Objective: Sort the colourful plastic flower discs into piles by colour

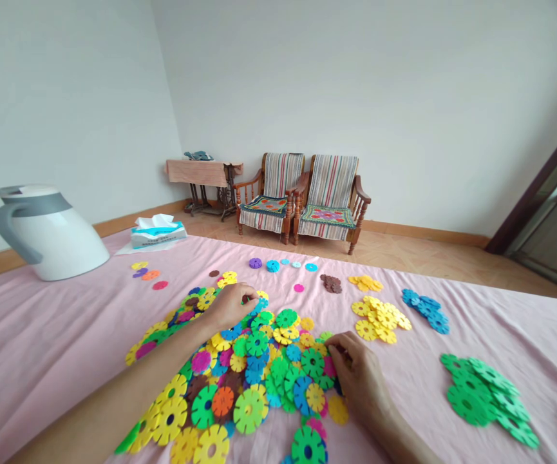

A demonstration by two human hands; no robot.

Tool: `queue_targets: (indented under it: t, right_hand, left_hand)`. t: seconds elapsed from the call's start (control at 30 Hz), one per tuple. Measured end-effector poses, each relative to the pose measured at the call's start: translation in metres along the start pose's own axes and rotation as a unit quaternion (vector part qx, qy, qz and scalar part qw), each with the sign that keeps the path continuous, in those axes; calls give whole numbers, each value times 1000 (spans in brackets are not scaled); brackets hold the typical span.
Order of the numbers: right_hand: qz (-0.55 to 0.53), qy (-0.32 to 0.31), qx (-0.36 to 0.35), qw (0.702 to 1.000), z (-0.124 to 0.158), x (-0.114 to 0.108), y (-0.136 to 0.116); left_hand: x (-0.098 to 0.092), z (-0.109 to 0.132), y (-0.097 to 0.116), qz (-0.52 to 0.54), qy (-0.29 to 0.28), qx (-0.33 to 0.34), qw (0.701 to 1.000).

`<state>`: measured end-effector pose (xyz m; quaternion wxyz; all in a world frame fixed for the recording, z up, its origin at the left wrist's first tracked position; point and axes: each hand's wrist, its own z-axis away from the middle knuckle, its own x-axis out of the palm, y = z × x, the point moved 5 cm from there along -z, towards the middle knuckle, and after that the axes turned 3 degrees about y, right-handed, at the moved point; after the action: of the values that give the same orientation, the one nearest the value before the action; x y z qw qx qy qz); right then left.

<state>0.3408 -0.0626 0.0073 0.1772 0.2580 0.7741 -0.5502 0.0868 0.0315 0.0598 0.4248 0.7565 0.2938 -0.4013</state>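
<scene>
A mixed pile of flower-shaped plastic discs (257, 343) with notched edges lies in front of me, in green, yellow, blue, pink, orange and brown. My left hand (232, 304) reaches across the far side of the pile, fingers closed in a pinch beside a blue disc (261, 305); whatever is between the fingertips is hidden. At the right edge of the pile, my right hand (359, 368) has its fingers curled together next to a pink disc (329, 366). I cannot make out what, if anything, it grips.
Sorted groups of green (471, 403), yellow (379, 319), blue (427, 311) and brown discs (331, 283) lie to the right. A white jug (73, 241) and a tissue box (158, 235) stand at the left on the pink cloth (66, 361). Two chairs (333, 177) are beyond.
</scene>
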Motion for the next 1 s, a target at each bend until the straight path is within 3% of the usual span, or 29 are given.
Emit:
queue_targets:
  t: [0.13, 0.27, 0.6, 0.77, 1.0]
  right_hand:
    - [0, 5, -2, 1000, 0, 1, 1]
    - [-2, 4, 0, 1000, 0, 2, 3]
    - [-18, 23, -15, 999, 0, 8, 7]
    - [-18, 31, -31, 999, -3, 6, 6]
    - [-23, 39, -25, 999, -2, 4, 4]
  left_hand:
    - [7, -25, -14, 54, 8, -49, 997]
    - [19, -68, -25, 68, 20, -106, 992]
    - [56, -175, -42, -41, -25, -266, 963]
    - [69, -197, -57, -77, -56, -305, 948]
    - [77, -202, -68, -91, -71, -304, 946]
